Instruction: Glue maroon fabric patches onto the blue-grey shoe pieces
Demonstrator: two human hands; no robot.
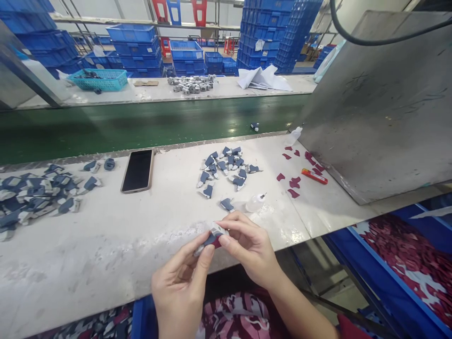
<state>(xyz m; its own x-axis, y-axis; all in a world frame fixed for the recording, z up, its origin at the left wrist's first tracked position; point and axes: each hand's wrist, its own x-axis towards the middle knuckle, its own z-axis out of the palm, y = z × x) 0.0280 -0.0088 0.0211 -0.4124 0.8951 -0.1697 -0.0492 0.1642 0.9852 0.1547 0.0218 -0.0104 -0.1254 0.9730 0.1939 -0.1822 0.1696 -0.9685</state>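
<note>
Between both hands, above the table's front edge, is a small blue-grey and white plastic part with a dark red piece against its side. The thumb and fingertips of my left hand pinch its left end. At the other end, my right hand grips it near the red piece. My fingers cover much of the part. Just beyond them lie one similar part and a small clear bottle with a thin dark tip. Farther back is a loose group of blue-grey and white parts.
A phone lies left of centre, beside a large heap of parts. Dark red pieces and an orange-red tube lie right. A metal panel rises there. Behind runs a green conveyor belt; a blue bin stands lower right.
</note>
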